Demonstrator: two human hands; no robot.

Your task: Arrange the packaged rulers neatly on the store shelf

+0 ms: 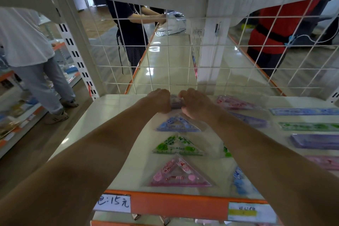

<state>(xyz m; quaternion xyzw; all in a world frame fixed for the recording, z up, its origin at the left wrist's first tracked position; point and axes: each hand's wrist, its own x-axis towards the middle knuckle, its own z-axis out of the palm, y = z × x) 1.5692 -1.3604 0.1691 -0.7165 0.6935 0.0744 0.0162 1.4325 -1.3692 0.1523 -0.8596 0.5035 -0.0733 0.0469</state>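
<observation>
My left hand (160, 100) and my right hand (195, 102) reach to the back of the white shelf (113, 115) and together grip a purple packaged ruler (176, 102), mostly hidden between them. In front of it lies a column of triangular rulers in clear packs: a blue one (177, 124), a green one (177, 145) and a pink one (178, 174). To the right lie straight rulers: a blue one (304, 111), a green one (310, 126), a purple one (315, 141) and a pink one (324, 161).
A white wire grid (165, 64) closes the shelf's back. An orange front rail (176, 203) carries price labels. More packs (236, 102) lie under my right arm. Beyond the grid stand three people and another long shelf.
</observation>
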